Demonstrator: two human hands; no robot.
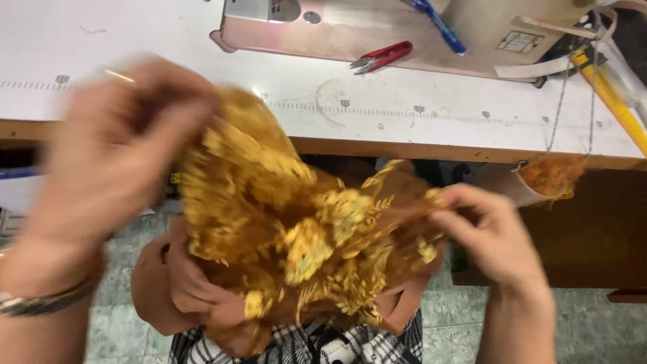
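Both hands up in front of the table edge, a bunched piece of gold-embroidered brown fabric [296,243] stretched between them. Left hand [114,162] is motion-blurred, fingers curled and closed on the upper left corner of the cloth; right hand [492,236] pinches the far right edge between thumb and fingertips, sharp in view. The cloth hangs crumpled over the lap, above plainer brown fabric [175,283] and a black-and-white checked garment [377,347]. To handle this well, judging from the bunching: keep both pinches on true edges, draw the hands apart evenly so the folds open, and keep the embroidery from snagging on the metal bracelet [47,300] at the left wrist. Beyond, on the white table [168,74]: 1 sewing machine base [350,30], red thread snips [381,56], a blue pen [441,25], a yellow measuring tape [613,101]. More gold fabric [552,176] hangs at the table's right edge.
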